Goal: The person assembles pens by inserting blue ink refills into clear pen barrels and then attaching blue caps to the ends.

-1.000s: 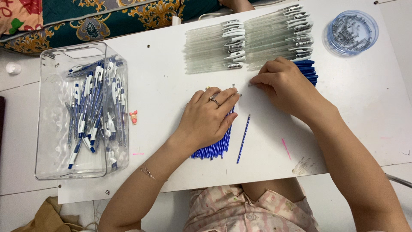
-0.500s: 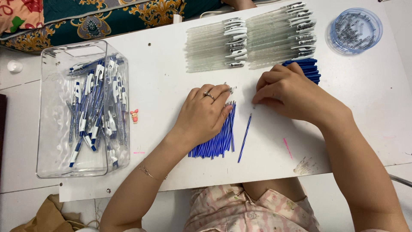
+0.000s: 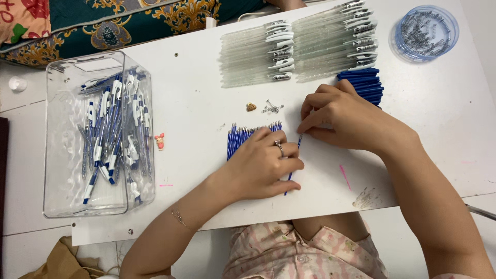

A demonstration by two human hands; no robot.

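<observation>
Light: bright, even, from overhead.
Shadows: soft, short, under both hands on the table (image 3: pixel 206 119).
Glare: faint sheen on the clear plastic bin (image 3: pixel 62 201).
Focus: sharp throughout, no motion blur.
Edges: slight wide-angle bending.

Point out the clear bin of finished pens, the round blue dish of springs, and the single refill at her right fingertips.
Clear bin (image 3: pixel 67 204): head view, bare front wall.
Blue dish (image 3: pixel 400 28): head view, left rim.
Single refill (image 3: pixel 299 140): head view, upper end.
</observation>
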